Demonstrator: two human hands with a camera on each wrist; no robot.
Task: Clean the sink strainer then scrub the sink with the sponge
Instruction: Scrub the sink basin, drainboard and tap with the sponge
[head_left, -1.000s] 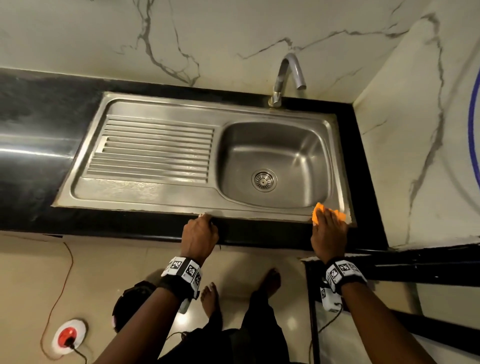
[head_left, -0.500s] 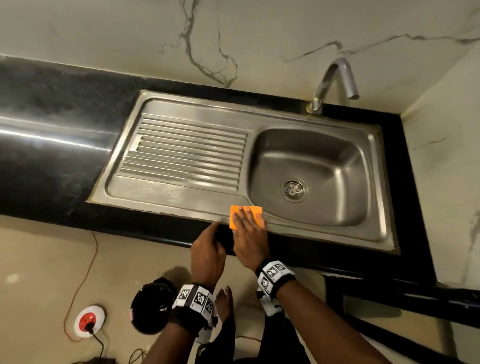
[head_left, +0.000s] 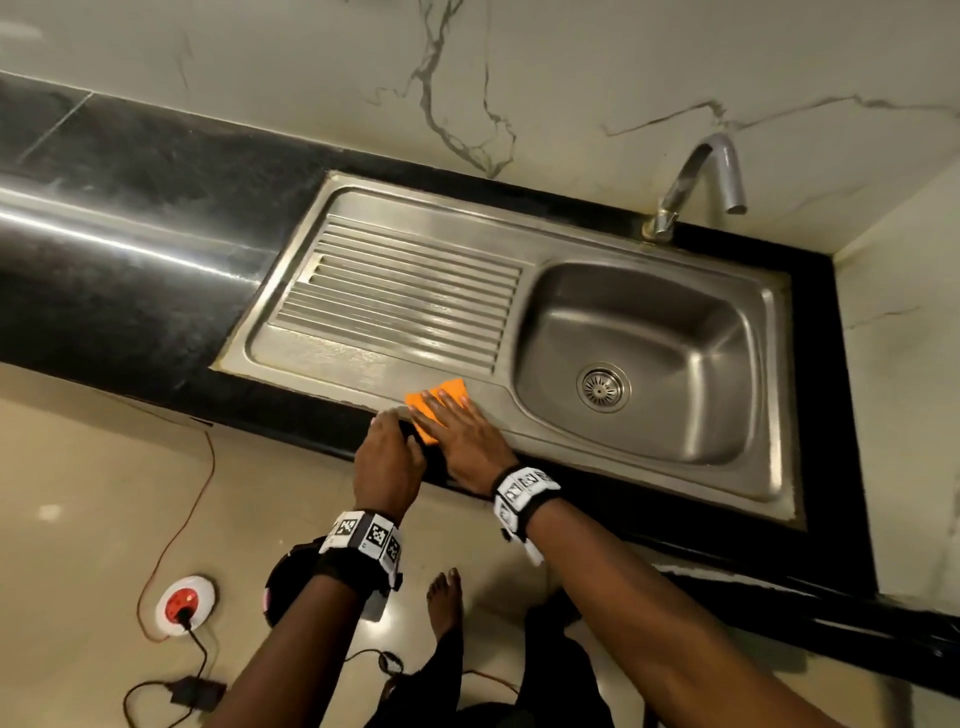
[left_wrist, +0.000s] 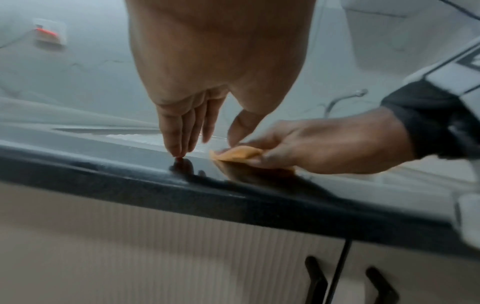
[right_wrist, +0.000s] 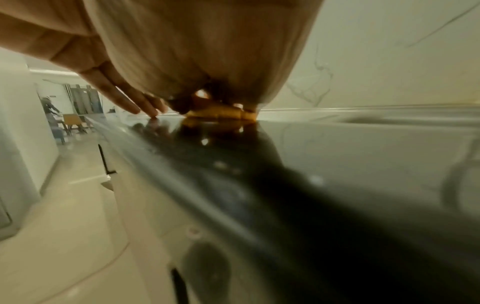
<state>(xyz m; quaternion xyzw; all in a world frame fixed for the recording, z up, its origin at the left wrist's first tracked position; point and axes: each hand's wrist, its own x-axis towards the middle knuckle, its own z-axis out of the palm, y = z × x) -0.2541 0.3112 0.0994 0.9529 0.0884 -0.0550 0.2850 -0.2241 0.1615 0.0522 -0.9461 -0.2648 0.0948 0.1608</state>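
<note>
The right hand lies flat, fingers spread, pressing the orange sponge onto the front rim of the sink, likely so it scrubs without slipping. Just beside it, the left hand props straight fingertips on the black counter, seemingly as a brace. The strainer sits in the basin's drain, well apart.
</note>
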